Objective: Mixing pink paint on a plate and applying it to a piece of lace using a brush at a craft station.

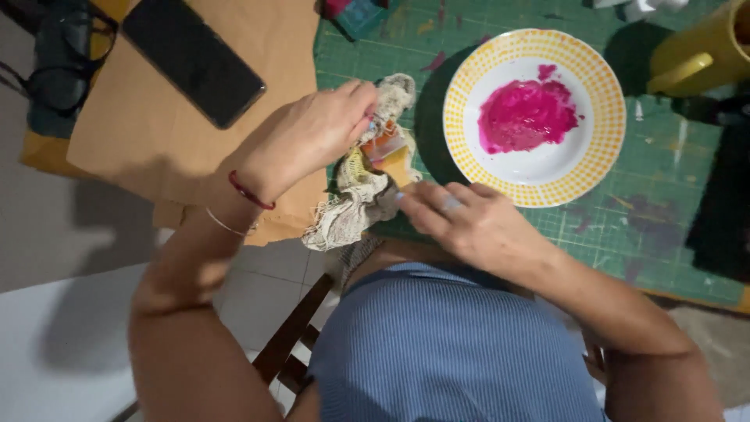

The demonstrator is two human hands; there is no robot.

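1. Your left hand (312,133), in the upper middle of the frame, is pinched shut on the top of a small flat brush (384,148) with an orange band, which sits against the stained rag (355,195) at frame centre. The pinch is fingertips only, so the brush could twist or slip out if you tug hard through the cloth.

2. Your right hand (476,223), just below and right of centre, has its fingers closed loosely on the rag's lower edge, pressing it near the brush's pale bristles. How firmly it clamps I cannot tell. If it lets go, the rag will bunch up.

3. The rag hangs partly over the near edge of the green cutting mat (664,203). A strong pull could drag it off toward your lap and mark your striped blue garment (437,344).

4. The yellow-rimmed plate (609,148), right of centre, holds a pool of pink paint (523,116) and lies near your right hand. A sideways jerk could knock its rim and slop paint onto the mat.

5. The dark phone (194,59) lies on brown paper (141,125) at upper left, close to your left wrist; flicked bristles could spatter it.

6. The yellow mug (695,55) in the upper right corner stands well apart from both hands, so there is little risk there.
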